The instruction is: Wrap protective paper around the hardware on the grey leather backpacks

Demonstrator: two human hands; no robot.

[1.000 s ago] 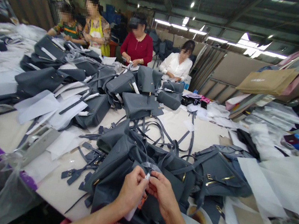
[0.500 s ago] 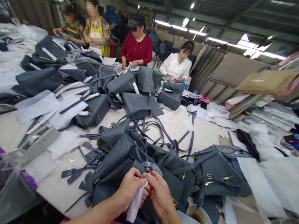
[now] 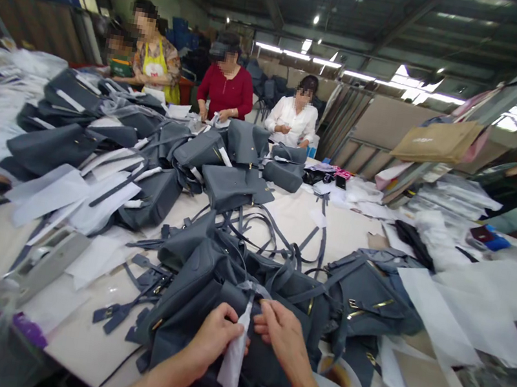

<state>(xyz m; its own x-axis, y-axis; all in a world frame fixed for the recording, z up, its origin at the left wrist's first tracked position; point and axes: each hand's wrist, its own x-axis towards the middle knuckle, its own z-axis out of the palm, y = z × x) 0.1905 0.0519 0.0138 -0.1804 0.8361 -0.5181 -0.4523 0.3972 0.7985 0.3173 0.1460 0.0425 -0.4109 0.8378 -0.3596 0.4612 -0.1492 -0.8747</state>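
Observation:
Below me on the table lies a dark grey handbag (image 3: pixel 188 293), its front partly covered by my hands. A strip of white tissue paper (image 3: pixel 231 369) hangs down over it, wrapped narrowly around a thin strap at its upper end. My left hand (image 3: pixel 219 334) pinches this paper from the left between thumb and fingers. Just right of the paper, my right hand (image 3: pixel 283 336) has its thumb and fingers drawn together near the bag's handle; whatever is between them is too small to make out. Clear plastic film (image 3: pixel 256 289) surrounds the handle base above both hands.
Another grey bag with gold zips (image 3: pixel 369 302) lies to the right. Several leather tags (image 3: pixel 122 309) lie at left, beside a tape dispenser (image 3: pixel 52 259). A cup of brown liquid (image 3: pixel 335 372) stands close to my right forearm. Bags are piled farther back; co-workers stand behind them.
My right hand has come off the paper and moved slightly right. My left hand stays on the paper, which now hangs more exposed. The view has shifted a little to the right.

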